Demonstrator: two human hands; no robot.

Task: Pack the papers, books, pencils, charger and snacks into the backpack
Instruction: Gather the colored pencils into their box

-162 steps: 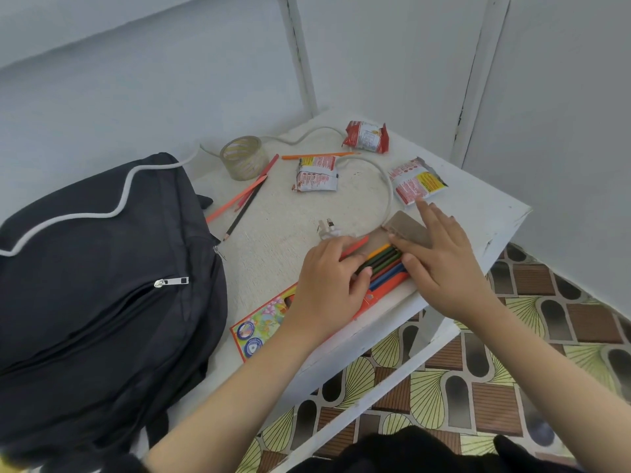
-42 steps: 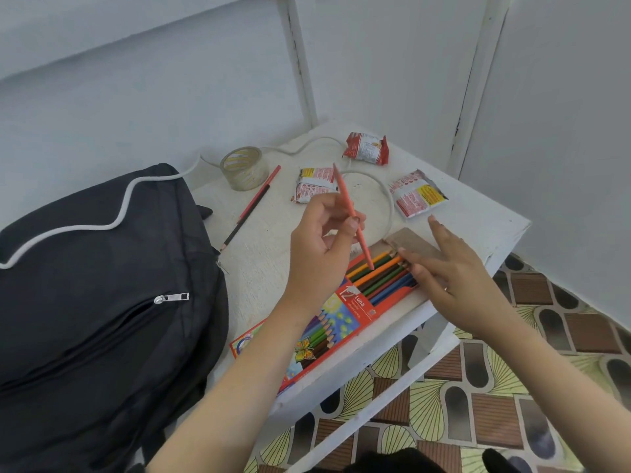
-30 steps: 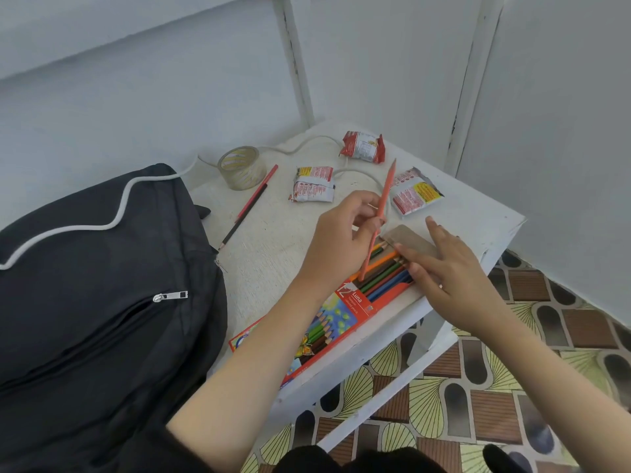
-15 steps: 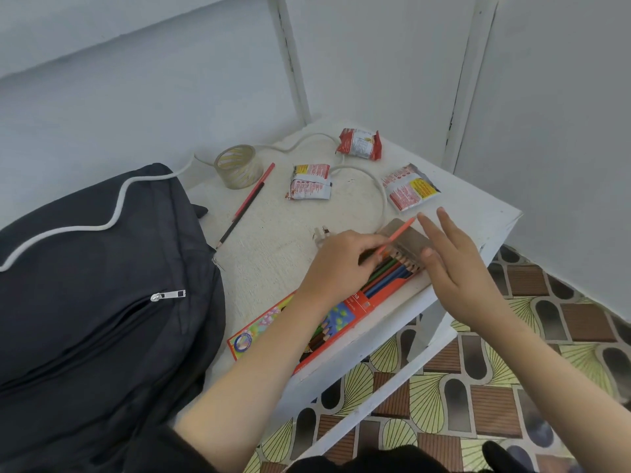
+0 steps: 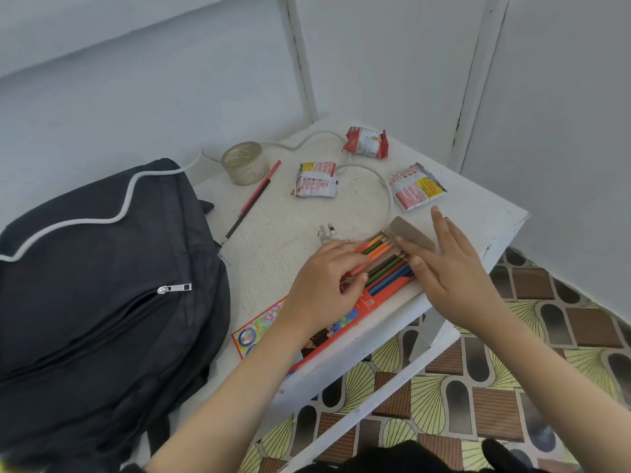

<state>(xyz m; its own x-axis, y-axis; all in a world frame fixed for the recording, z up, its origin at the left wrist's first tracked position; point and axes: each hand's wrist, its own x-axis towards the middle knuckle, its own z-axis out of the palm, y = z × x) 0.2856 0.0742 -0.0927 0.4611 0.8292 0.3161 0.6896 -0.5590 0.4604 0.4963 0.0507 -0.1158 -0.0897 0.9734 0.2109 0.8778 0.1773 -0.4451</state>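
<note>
An open box of coloured pencils [image 5: 374, 302] lies at the white table's front edge. My left hand [image 5: 324, 288] is curled over it, fingertips pinching a red-orange pencil [image 5: 367, 249] that lies in the row with the others. My right hand [image 5: 450, 271] is spread flat, fingers resting on the box's brown flap [image 5: 415, 233]. The black backpack [image 5: 102, 285] lies at the left with its front pocket zipped. Three snack packets [image 5: 365, 143] [image 5: 316, 179] [image 5: 415, 189] sit at the back. A charger plug [image 5: 327, 233] and its white cable [image 5: 387, 189] lie between them.
A red pencil [image 5: 261, 186] and a dark pencil [image 5: 239, 223] lie loose beside the backpack. A tape roll [image 5: 244, 162] stands at the back left. The table [image 5: 280, 240] fills a corner with walls behind and to the right. Patterned floor tiles [image 5: 478, 387] lie below.
My left hand carried a red-orange pencil from the air down into the box, laying it among the others. My right hand stayed at the flap.
</note>
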